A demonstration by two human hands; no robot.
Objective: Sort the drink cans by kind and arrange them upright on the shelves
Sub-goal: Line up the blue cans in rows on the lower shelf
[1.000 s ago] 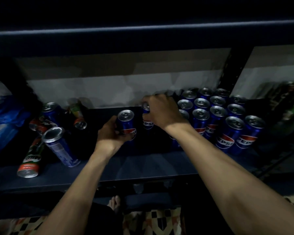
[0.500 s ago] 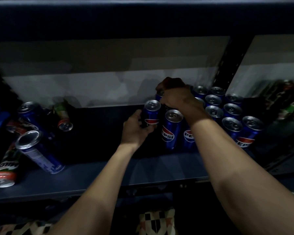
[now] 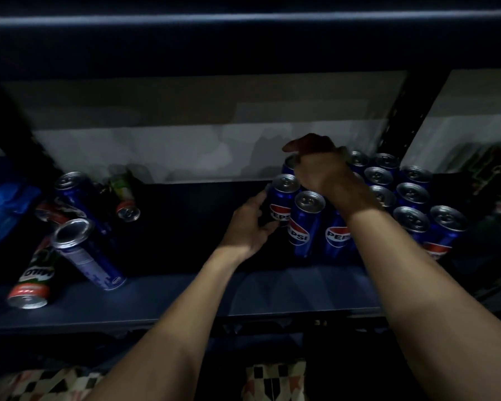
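Several blue Pepsi cans (image 3: 411, 195) stand upright in rows at the right of the dark blue shelf (image 3: 185, 296). My left hand (image 3: 249, 227) grips one upright Pepsi can (image 3: 282, 198) at the left edge of that group. My right hand (image 3: 320, 166) hovers over the back of the group, fingers curled, touching the top of a rear can (image 3: 288, 164); whether it holds it is hidden. At the left lie loose cans: a tilted blue can (image 3: 84, 253), a green Milo can (image 3: 32, 282) on its side, another green can (image 3: 125, 195) and a blue can (image 3: 70, 186).
A shelf board (image 3: 243, 21) runs overhead. A dark upright post (image 3: 394, 117) stands behind the Pepsi rows, with more cans (image 3: 498, 175) in the bay to its right. A blue bag (image 3: 3, 204) sits at the far left. Patterned floor tiles (image 3: 272, 380) show below.
My left hand has slid its Pepsi can right until it stands against the group. My right hand stays over the rear cans, with its fingers now raised a little.
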